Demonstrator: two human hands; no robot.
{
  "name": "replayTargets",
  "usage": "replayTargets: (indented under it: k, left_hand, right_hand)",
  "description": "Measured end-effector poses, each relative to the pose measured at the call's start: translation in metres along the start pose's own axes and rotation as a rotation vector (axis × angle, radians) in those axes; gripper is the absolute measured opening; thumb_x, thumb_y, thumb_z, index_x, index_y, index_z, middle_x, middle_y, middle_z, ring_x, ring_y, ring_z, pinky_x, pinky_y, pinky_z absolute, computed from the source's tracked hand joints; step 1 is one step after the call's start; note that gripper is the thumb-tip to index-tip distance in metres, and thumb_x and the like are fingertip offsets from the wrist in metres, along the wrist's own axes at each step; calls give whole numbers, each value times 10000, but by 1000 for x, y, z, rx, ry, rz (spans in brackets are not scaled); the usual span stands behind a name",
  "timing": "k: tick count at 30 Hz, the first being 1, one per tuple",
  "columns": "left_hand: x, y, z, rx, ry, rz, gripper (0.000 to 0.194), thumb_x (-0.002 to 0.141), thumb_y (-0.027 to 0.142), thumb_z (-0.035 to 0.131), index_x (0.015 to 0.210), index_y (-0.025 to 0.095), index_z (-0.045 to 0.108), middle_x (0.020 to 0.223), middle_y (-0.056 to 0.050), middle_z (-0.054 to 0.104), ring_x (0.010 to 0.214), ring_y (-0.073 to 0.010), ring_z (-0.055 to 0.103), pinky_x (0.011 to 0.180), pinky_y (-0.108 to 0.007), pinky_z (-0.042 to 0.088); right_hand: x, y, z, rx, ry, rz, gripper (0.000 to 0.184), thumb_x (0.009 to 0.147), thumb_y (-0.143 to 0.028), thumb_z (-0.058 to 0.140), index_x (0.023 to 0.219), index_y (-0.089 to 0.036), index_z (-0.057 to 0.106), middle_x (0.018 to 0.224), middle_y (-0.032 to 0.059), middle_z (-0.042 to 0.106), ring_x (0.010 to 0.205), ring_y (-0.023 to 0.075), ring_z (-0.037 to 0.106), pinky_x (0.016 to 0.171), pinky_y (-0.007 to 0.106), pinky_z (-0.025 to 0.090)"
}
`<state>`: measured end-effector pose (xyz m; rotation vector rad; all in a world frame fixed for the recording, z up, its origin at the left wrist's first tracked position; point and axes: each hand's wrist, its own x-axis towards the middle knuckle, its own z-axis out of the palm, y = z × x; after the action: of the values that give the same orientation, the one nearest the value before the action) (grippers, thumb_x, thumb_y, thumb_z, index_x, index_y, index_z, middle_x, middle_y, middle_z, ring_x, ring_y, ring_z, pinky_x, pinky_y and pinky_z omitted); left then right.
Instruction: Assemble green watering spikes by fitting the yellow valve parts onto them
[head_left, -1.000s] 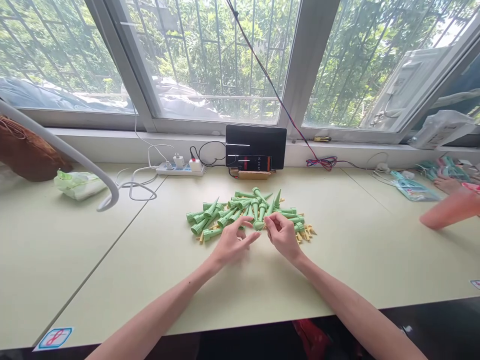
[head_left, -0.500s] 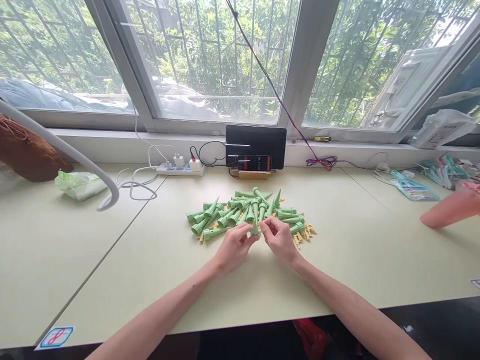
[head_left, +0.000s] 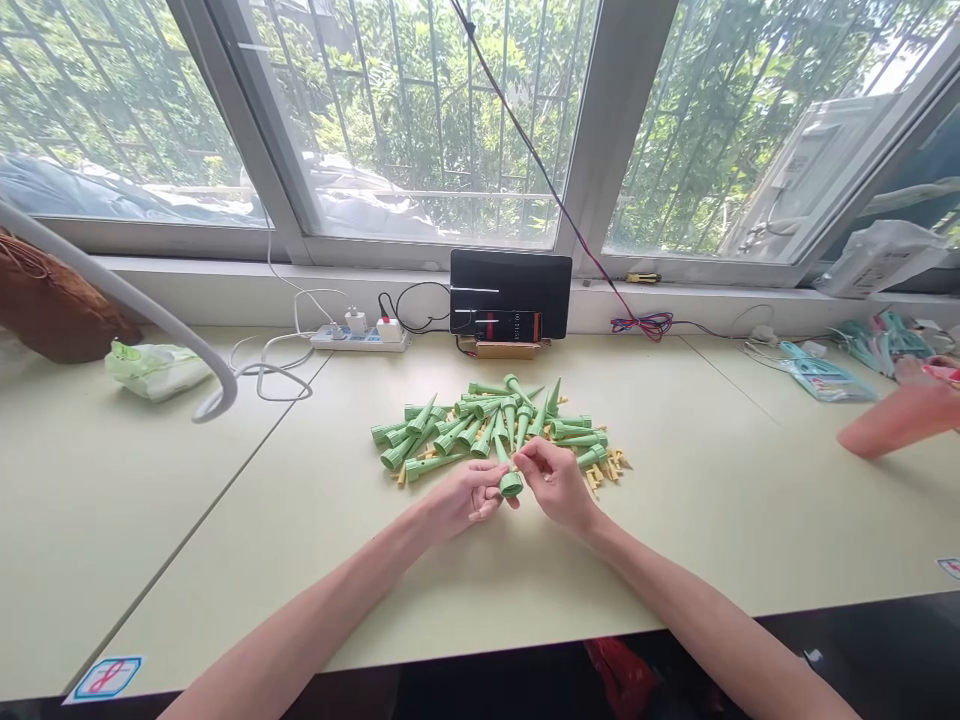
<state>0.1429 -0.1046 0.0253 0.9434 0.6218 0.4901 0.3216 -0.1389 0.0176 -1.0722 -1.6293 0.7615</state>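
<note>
while half-closed, left hand (round spike)

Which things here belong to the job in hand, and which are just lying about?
Likely part of the job:
- green spike in the left hand
- piled green spikes
- small yellow pieces among them

Apparently just lying about:
- power strip
- phone and black screen
- light green packet
- blue packet

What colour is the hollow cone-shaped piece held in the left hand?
Light green, seen best in the head view.
</note>
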Motion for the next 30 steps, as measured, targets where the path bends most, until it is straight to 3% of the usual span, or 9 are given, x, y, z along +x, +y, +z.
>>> replayTargets:
  k: [4,9,11,13,16,19,22,26,30]
  left_hand:
    - [-4,3,3,141,54,75,371,794,480,719,813,123,620,597,-17,566,480,-84,509,388,-182,247]
    - [-8,3,9,615,153,292,350,885,484,598,833,139,625,517,28,492,424,-89,456,447,-226,366]
    - [-8,-1,9,859,276,483,318,907,444,573,808,150,642,629,-3,542,496,-88,460,492,-230,383]
    - [-7,-5,9,1064,337,635,273,951,390,503,908,180,672,787,-34,578,597,-103,477,556,-237,401]
    - [-6,-8,9,1183,324,689,256,982,328,438,1045,218,660,879,-44,580,642,-111,481,582,-237,402]
    - [-6,-8,11,1118,357,652,228,958,341,489,894,197,654,796,-26,569,606,-106,478,559,-234,402]
    - [-5,-6,13,869,332,468,319,901,430,578,710,176,559,574,21,501,472,-94,469,469,-226,378]
    - [-4,-3,10,432,161,197,416,824,549,649,720,166,525,486,42,476,398,-93,477,378,-200,301]
    - [-4,0,7,240,90,100,423,788,550,697,804,145,575,504,22,486,529,-133,571,368,-175,249]
  right_hand:
    - [0,1,1,-13,15,-22,273,957,-383,519,754,-201,525,623,-21,502,519,112,409,502,253,324]
    - [1,3,2,-25,51,3,302,945,-409,536,726,-201,524,595,-35,455,501,103,352,481,253,279]
    - [2,3,3,0,59,43,314,940,-426,540,725,-199,526,588,-38,448,493,101,350,470,251,271]
    - [2,4,4,32,62,85,324,935,-442,543,722,-199,522,587,-39,446,492,101,359,462,248,278]
    - [3,5,4,64,64,126,326,928,-448,551,721,-200,516,586,-39,442,492,102,372,457,243,291]
    - [3,5,4,69,64,138,317,928,-440,553,725,-198,526,602,-32,467,499,103,380,459,242,300]
    - [3,3,3,61,51,129,320,930,-438,552,723,-195,539,617,-24,490,502,103,386,461,245,306]
    - [2,0,2,79,11,108,313,936,-439,547,738,-196,541,594,-24,508,483,109,431,452,248,324]
    - [1,0,1,63,-13,95,305,942,-446,536,765,-199,554,586,-22,524,466,112,439,447,254,330]
